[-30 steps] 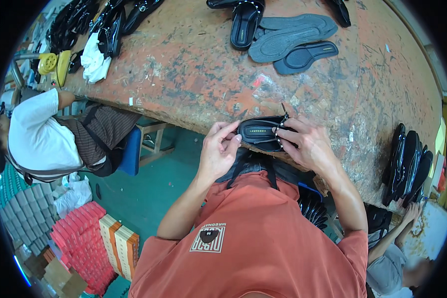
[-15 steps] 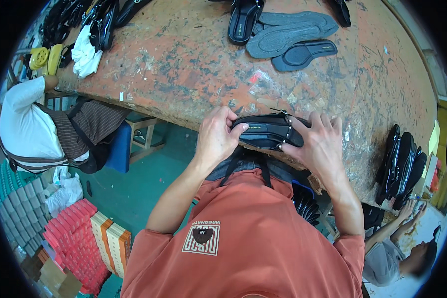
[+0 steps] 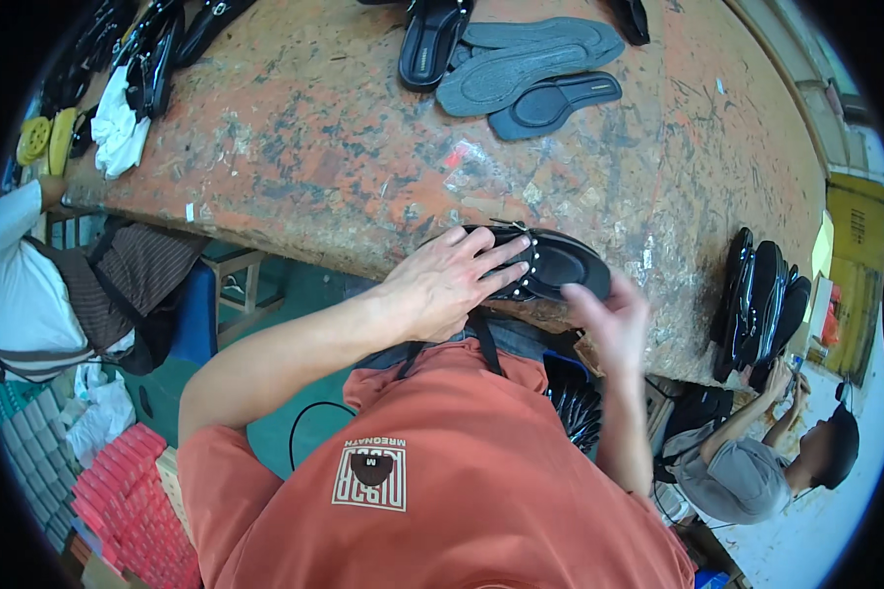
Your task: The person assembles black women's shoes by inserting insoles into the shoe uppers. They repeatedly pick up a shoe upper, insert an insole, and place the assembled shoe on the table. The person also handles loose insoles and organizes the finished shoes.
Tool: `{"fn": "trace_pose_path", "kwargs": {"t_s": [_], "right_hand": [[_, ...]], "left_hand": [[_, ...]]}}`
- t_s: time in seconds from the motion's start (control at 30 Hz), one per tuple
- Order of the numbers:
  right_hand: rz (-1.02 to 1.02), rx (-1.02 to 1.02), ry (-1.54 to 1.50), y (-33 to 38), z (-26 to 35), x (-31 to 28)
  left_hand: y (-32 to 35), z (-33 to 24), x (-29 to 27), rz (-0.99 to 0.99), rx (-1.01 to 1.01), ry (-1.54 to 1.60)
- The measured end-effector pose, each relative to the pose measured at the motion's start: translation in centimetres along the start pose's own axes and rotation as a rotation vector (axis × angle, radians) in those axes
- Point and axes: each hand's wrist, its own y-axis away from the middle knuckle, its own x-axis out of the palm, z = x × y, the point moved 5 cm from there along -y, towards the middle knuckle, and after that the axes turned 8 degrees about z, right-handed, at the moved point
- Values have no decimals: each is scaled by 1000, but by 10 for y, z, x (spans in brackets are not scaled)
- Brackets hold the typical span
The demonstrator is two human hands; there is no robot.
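A black sandal [image 3: 564, 263] with pale studs along its strap edge lies at the table's near edge, its dark insole facing up. My left hand [image 3: 449, 282] is closed over its left part, fingers across the strap, hiding much of that end. At the sandal's right end is my right hand [image 3: 611, 319], smeared by motion. Its thumb reaches over the rim by the insole, and whether its fingers grip is unclear. Farther back lie grey insoles [image 3: 525, 74], a dark padded insole [image 3: 550, 106] and another black sandal [image 3: 428, 47].
The stained worktable [image 3: 304, 167] spreads ahead. Black shoes [image 3: 761, 304] stand at its right edge, more shoes [image 3: 157, 59] and white cloth [image 3: 118, 128] at far left. One person [image 3: 39, 285] sits left, another [image 3: 746, 481] works right. Red stacked pieces [image 3: 138, 501] stand lower left.
My left hand has moved from the sandal's left end onto its strap. My right hand has left the strap for the right end. The view has shifted, so the table appears farther left.
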Motion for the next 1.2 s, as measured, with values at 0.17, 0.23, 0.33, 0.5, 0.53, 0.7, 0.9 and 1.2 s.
{"fn": "trace_pose_path", "kwargs": {"t_s": [0.17,0.23,0.33,0.5,0.53,0.7,0.9,1.2], "right_hand": [[55,-435,865,12,43,61],[104,-287,941,2,46,44],[163,-392,986,-9,43,44],[387,-554,1009,-6,51,37],[478,-490,1033,-4,53,35],[405,-600,842,-35,49,-23],[437,-489,659,-57,-6,-21],[475,-530,623,-60,-18,-20]], "left_hand": [[-3,8,7,52,-14,143],[0,10,1,-48,41,139],[5,12,-3,-146,155,154],[8,11,2,-122,275,145],[7,14,10,-58,272,96],[8,9,-5,-8,250,-8],[-72,-14,-11,148,222,61],[-69,-15,-18,132,279,12]]}}
